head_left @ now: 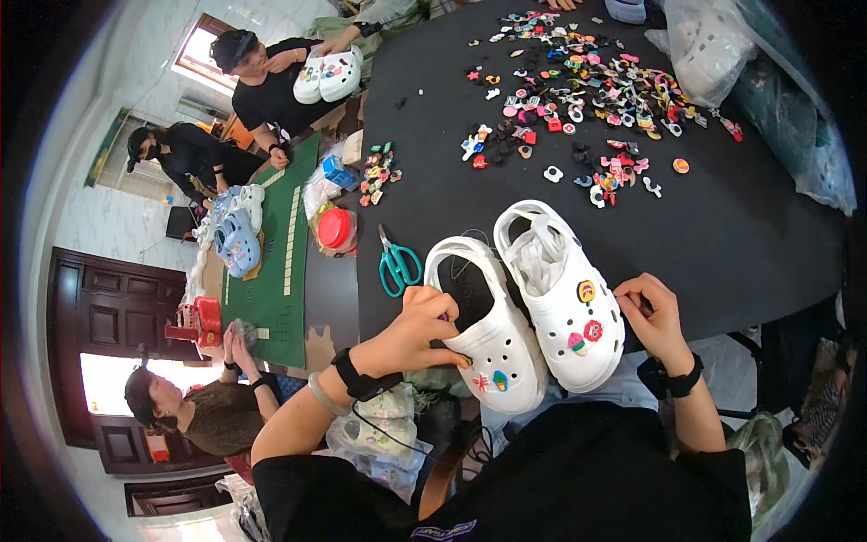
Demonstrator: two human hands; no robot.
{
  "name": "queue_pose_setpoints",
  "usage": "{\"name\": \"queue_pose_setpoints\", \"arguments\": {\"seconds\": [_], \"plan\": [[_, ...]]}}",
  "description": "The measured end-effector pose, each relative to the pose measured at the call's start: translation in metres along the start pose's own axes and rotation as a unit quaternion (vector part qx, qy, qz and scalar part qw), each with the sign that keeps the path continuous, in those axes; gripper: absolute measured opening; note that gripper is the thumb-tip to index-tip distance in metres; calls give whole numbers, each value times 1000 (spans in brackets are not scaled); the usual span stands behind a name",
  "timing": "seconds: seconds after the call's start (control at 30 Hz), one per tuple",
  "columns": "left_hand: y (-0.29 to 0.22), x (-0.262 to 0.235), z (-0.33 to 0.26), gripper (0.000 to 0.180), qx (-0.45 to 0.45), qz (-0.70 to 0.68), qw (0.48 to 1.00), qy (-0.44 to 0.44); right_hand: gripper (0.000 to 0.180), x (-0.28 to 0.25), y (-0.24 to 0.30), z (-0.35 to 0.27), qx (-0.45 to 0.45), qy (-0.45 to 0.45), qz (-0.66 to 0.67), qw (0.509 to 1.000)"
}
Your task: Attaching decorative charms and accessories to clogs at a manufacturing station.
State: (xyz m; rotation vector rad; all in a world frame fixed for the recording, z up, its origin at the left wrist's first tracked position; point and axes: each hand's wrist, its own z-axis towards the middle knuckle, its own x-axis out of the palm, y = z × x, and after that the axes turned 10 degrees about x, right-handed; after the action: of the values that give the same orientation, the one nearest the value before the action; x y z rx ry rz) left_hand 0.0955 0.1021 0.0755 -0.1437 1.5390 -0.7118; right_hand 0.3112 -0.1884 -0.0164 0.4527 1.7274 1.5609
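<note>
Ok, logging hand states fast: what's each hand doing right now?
Left hand: closed on the left white clog.
Right hand: fingers curled beside the right white clog; holding anything cannot be told.

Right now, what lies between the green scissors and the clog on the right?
In the head view, the left white clog lies between the green scissors and the right white clog. The left hand grips it.
</note>
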Motion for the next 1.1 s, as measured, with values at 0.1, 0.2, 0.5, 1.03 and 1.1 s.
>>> {"name": "queue_pose_setpoints", "arguments": {"seconds": [0.1, 0.2, 0.5, 1.03, 1.1], "plan": [[6, 6, 0, 35, -8, -8, 999, -33, 9, 2, -2, -1, -2, -3, 2, 1000], [14, 14, -1, 36, -18, -46, 996, -80, 9, 3, -3, -1, -8, -7, -14, 1000], [14, -21, 13, 34, -2, -61, 993, 103, 9, 8, -5, -3, 8, -23, -24, 999], [14, -14, 7, 32, 11, -76, 994, 80, 8, 7, -5, -4, 26, -22, -12, 999], [11, -8, 5, 33, 8, -66, 996, 58, 8, 8, -6, -4, 20, -22, -9, 1000]]}}
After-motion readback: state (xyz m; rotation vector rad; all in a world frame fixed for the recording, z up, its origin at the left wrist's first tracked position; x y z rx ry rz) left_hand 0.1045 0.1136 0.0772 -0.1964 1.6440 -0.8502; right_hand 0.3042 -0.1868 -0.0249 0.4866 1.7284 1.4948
